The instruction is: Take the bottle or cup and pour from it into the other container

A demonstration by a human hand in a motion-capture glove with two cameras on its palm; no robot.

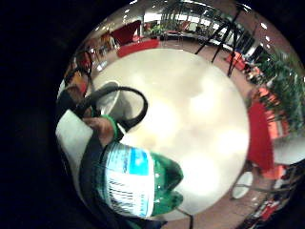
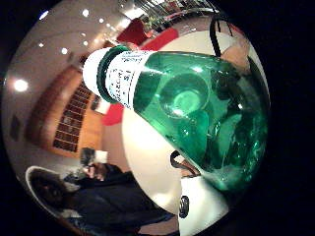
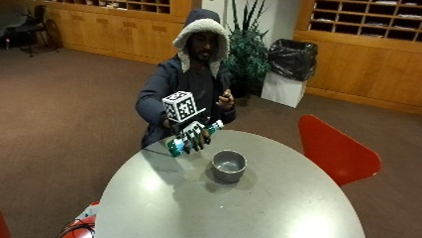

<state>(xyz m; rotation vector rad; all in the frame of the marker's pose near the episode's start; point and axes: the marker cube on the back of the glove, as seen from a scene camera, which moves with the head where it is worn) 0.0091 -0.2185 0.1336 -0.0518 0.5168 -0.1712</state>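
Outside view: round grey table (image 3: 277,208) on brown carpet (image 3: 66,109).

Dk navy hooded jacket (image 3: 173,82) w/ pale fur-trimmed hood (image 3: 200,27).

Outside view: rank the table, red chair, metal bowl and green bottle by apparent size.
1. Table
2. Red chair
3. Metal bowl and green bottle: too alike to rank, since the gloved right hand covers part of the bottle.
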